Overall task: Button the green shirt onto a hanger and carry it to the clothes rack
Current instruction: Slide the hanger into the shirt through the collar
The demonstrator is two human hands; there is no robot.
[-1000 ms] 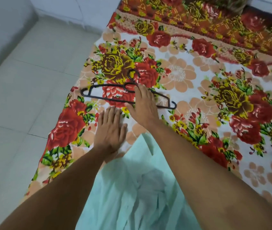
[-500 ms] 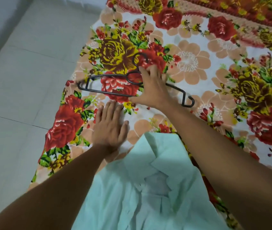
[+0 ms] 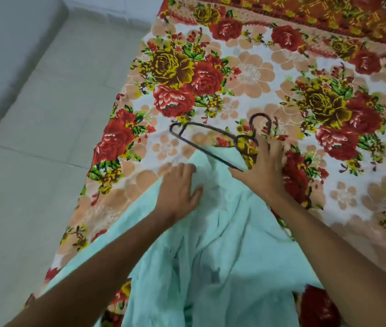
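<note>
The green shirt (image 3: pixel 210 244) lies rumpled and spread on the flowered bedsheet (image 3: pixel 258 74), its upper end toward the middle of the sheet and its lower part running down between my forearms to the bottom edge of the view. Its cloth is pale mint, creased in long folds, and I cannot tell whether any button is done up.

My left hand (image 3: pixel 177 190) rests on the shirt near its top left edge, palm down. The fingers (image 3: pixel 182 169) are fairly straight and close together, pressing the cloth flat, and the thumb sticks out to the right. They curl round nothing.

The dark wire hanger (image 3: pixel 206 140) sits at the shirt's top end. Its left shoulder lies on the bedsheet just beyond the shirt, its lower bar crosses the shirt's upper edge, and its hook (image 3: pixel 260 121) points away from the shirt, farther up the sheet. The hanger's right half is hidden under my hand.

My right hand (image 3: pixel 262 168) is at the shirt's top right, gripping the hanger by its neck just under the hook. The fingers bend over the wire and the thumb reaches left toward the lower bar.

Left of the shirt, past the edge of the bedsheet, is pale tiled floor (image 3: pixel 34 161), and beyond that a grey wall (image 3: pixel 10 43).
</note>
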